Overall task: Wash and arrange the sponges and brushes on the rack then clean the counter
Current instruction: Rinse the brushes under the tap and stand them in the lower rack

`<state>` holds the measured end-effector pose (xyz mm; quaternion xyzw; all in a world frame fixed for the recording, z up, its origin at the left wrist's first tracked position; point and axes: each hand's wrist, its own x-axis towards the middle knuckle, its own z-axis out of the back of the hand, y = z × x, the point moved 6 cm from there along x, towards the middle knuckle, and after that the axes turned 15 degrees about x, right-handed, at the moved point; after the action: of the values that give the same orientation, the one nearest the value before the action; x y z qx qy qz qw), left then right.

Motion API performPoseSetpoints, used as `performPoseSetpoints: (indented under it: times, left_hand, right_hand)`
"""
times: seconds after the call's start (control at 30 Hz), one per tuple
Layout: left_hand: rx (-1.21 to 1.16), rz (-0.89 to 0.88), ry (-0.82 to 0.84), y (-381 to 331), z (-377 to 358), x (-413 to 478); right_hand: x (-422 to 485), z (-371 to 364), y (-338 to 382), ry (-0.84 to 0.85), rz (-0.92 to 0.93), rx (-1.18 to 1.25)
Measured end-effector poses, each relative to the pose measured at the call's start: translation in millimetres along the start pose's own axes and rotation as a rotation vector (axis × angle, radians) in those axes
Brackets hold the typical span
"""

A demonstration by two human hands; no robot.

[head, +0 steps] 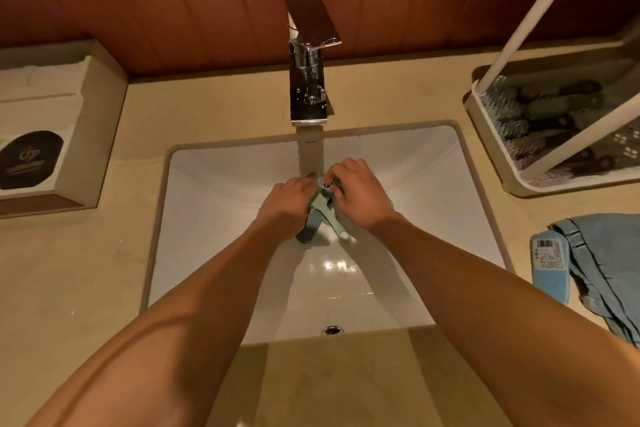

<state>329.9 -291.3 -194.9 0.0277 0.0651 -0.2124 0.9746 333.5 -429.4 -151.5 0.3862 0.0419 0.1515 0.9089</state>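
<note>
The washing step was in hand: both hands met over the white rectangular ceramic sink [214, 218], under the stream of water [310, 152] falling from the chrome block-shaped tap [308, 80]. The left hand [289, 199] had its fingers curled round the pale green long-handled brushes [325, 215], whose two handles crossed and pointed down toward the basin. The right hand [356, 191] pinched and worked at their head end with bent fingers, though the bristles were mostly hidden. The white plastic rack [568, 146] stood on the beige stone surface [86, 288] to the right, with several dark-handled bristle brushes [540, 107] lying in it. A blue oblong sponge [550, 270] lay beside a crumpled blue cloth [606, 253] nearer the front edge. Next, it seemed, the rinsed brushes would need carrying across to the rack without dripping widely, and the sponge appeared not yet washed.
</note>
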Motion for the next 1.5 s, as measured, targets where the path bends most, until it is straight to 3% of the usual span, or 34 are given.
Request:
performPoseSetpoints:
  times: [0.1,0.3,0.4,0.53,0.63,0.87,1.2,1.37,1.5]
  left_hand:
    - [0.026,-0.020,-0.010,0.9,-6.1,2.2]
    - [0.249,-0.146,-0.195,-10.1,1.9,-5.9]
    - [0.205,-0.127,-0.211,-14.4,12.1,-7.4]
    - [-0.063,0.054,0.042,-9.6,14.1,-5.4]
    - [-0.131,0.155,0.195,-10.5,15.4,-11.5]
    - [-0.104,0.085,0.104,-27.4,53.6,-39.9]
    - [-0.101,0.117,0.001,-70.8,138.4,-68.1]
    - [0.018,0.088,-0.151,-109.0,171.5,-59.8]
    - [0.098,0.005,-0.175,-143.5,182.2,-52.3]
  right_hand:
    - [2.2,-1.7,-8.4,-0.007,-0.032,-0.040]
    - [0.7,-0.9,-17.2,-0.015,-0.075,-0.067]
    - [0.6,2.1,-16.4,-0.010,-0.066,-0.067]
    - [-2.5,9.5,-9.2,-0.006,-0.036,-0.066]
    - [-8.9,20.8,0.2,-0.013,-0.016,-0.081]
    - [-43.4,56.6,29.8,-0.001,0.023,-0.114]
    - [-103.9,118.7,75.8,-0.105,0.121,-0.210]
    - [-139.8,152.5,76.3,-0.125,0.174,-0.312]
    - [-167.4,176.9,62.1,-0.134,0.151,-0.433]
